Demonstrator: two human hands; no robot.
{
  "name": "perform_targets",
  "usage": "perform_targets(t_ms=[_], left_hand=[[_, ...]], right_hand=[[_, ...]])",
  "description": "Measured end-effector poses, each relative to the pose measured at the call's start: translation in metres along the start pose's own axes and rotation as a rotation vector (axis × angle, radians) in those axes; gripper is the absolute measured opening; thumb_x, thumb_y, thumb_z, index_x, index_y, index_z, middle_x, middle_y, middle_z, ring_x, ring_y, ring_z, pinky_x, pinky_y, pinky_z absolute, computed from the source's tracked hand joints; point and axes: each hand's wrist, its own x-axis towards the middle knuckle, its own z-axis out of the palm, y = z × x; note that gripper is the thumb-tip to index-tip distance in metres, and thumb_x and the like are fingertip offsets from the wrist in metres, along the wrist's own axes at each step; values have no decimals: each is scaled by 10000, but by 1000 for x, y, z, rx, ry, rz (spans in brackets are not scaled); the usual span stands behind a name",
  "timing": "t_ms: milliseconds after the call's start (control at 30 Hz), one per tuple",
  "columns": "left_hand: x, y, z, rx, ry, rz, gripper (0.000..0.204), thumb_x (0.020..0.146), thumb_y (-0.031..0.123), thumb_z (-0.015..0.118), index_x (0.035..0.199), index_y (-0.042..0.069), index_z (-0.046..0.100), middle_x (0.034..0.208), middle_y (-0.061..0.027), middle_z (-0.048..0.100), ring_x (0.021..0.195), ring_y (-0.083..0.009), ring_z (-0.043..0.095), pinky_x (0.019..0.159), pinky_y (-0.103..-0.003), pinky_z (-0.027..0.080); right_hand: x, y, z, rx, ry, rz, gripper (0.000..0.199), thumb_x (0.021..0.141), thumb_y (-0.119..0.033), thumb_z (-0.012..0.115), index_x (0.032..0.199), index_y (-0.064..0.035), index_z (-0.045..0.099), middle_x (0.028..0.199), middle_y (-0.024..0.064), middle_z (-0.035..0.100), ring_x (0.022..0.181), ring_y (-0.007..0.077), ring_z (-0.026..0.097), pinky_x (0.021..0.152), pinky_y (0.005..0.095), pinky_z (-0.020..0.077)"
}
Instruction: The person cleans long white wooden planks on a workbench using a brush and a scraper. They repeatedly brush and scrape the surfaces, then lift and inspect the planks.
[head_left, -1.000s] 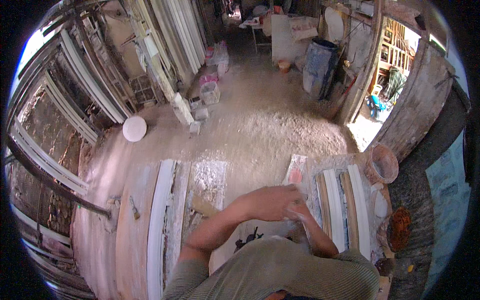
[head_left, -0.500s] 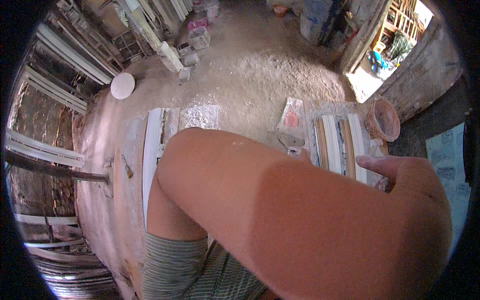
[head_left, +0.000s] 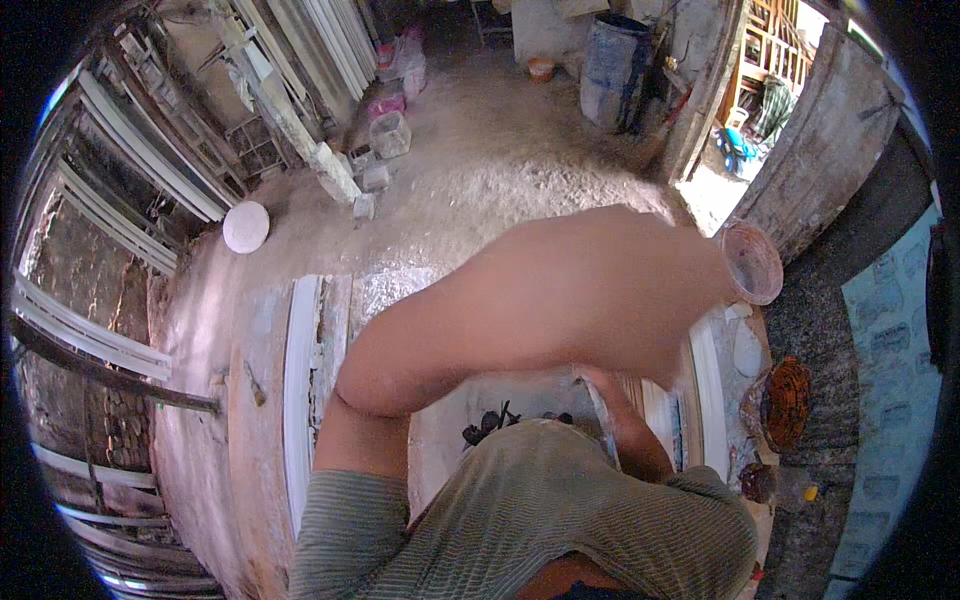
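My left forearm crosses the view from left to right, and my left hand [head_left: 665,270] is smeared by motion. It is over the right-hand bench, beside a round plaster-crusted bowl [head_left: 753,263], and I cannot see its fingers or anything in them. Below it, long white moulding strips [head_left: 708,380] lie side by side on that bench. My right hand [head_left: 598,380] is mostly hidden behind the left forearm; only its wrist end shows, near the strips' left side. Whether it holds anything is hidden.
An orange basket [head_left: 787,402] stands right of the strips. On the left bench lie another white strip [head_left: 301,370] and a brush [head_left: 254,384]. A white disc [head_left: 246,228] rests by the left racks. A blue barrel [head_left: 614,72] stands at the back near the doorway.
My left arm has swung away from the camera, and its hand has moved up and left. The view has tilted upward, so the barrel and my shirt show more. The right forearm now shows.
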Motion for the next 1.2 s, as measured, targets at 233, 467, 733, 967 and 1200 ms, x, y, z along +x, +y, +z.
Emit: perform_targets(t_ms=[233, 467, 733, 967, 1200], left_hand=[[38, -111, 183, -910, -253, -161, 595, 858, 416, 692, 1302, 59, 521, 1227, -132, 596, 1139, -256, 560, 962, -393, 461], [108, -116, 409, -1528, -71, -653, 447, 900, 374, 648, 1209, 60, 574, 1077, -62, 626, 998, -186, 584, 859, -355, 474], [174, -104, 552, -1397, -24, -583, 812, 808, 528, 714, 1323, -31, 429, 1175, -133, 547, 1074, -236, 544, 924, -359, 471], [201, -114, 576, -1305, -221, -527, 930, 751, 552, 761, 1353, -59, 400, 1266, -210, 519, 1158, -303, 538, 970, -385, 463], [200, -105, 575, -1180, -139, -562, 795, 790, 416, 774, 1351, -33, 434, 1290, -214, 527, 1166, -305, 549, 965, -396, 468]], right_hand=[[-9, 0, -49, 105, 85, 389, 292, 849, -146, 651, 1092, 16, 654, 945, 118, 693, 828, 179, 649, 737, 321, 524], [-61, 46, -130, 7, 518, 296, 330, 816, -119, 706, 1119, 3, 661, 931, 100, 698, 780, 171, 659, 731, 299, 524], [-100, 11, -211, 39, 659, 599, 361, 784, -74, 714, 1136, -27, 650, 1038, 159, 667, 941, 259, 643, 849, 352, 511], [-173, 119, -253, -923, 592, 528, 547, 881, -293, 627, 1318, -7, 465, 1244, 176, 580, 1189, 358, 516, 1084, 445, 347], [-162, 188, -270, -525, 610, 725, 502, 888, -260, 606, 1286, 14, 468, 1276, 176, 541, 1214, 351, 488, 1084, 452, 343]])
